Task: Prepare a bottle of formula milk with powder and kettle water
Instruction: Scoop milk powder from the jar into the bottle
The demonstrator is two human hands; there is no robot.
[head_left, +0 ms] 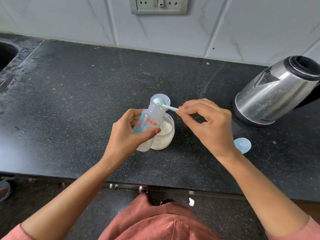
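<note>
My left hand (127,134) grips a clear baby bottle (149,122) with orange and blue print, tilted so its open neck points away from me. My right hand (206,122) pinches the handle of a pale green scoop (160,102), whose bowl lies over the bottle's mouth. Right behind the bottle stands an open clear jar of white powder (165,134) on the black counter (86,101). A steel electric kettle (277,90) sits at the right, its lid open.
A clear cap (167,99) lies just beyond the bottle's mouth. A blue lid (242,145) rests on the counter to the right of my right wrist. A sink (5,54) is at the far left. The tiled wall carries a socket plate (158,5).
</note>
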